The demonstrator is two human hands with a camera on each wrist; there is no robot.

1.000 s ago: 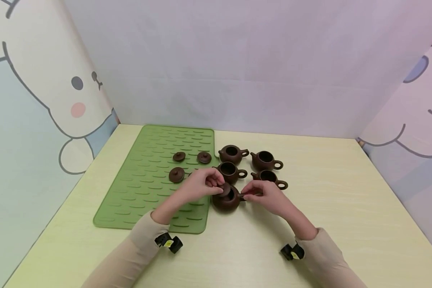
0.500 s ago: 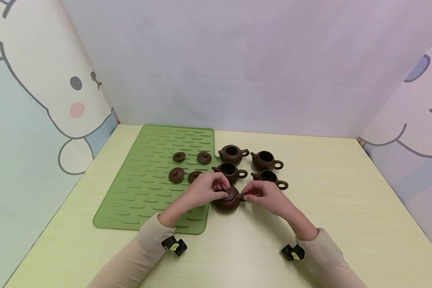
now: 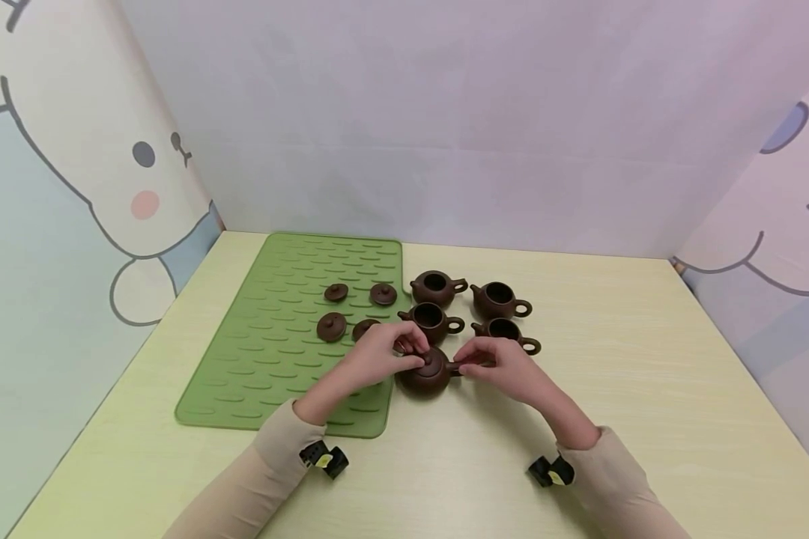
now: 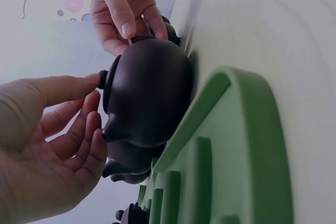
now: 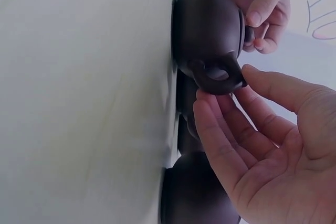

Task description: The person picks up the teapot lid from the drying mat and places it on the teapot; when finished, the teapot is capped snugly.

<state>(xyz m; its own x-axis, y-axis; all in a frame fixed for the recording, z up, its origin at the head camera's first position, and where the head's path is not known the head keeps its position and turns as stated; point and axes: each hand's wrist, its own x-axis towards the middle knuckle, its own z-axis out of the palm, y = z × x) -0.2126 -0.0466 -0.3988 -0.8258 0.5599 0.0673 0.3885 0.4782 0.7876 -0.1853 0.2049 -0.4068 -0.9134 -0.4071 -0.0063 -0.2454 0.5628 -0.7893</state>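
Observation:
A small dark brown teapot (image 3: 422,385) stands on the table just right of the green mat, its lid (image 4: 109,85) seated over the mouth. My left hand (image 3: 380,354) pinches the lid's knob between thumb and fingers; the right wrist view shows the grip from the far side. On the opposite side, my right hand (image 3: 502,368) holds the teapot's loop handle (image 5: 214,81), thumb on top and fingers beneath. The spout points left, below the left fingers in the left wrist view.
Several lidless teapots, among them a near one (image 3: 430,322) and a right one (image 3: 497,301), stand close behind. Several loose lids, such as a round lid (image 3: 331,327), lie on the ridged green mat (image 3: 243,374). A pale wall curtain (image 3: 445,150) closes off the back.
My left hand has moved slightly right and brought the lid from a tilt over the mouth to lying flat on the teapot. The right hand keeps its hold on the handle.

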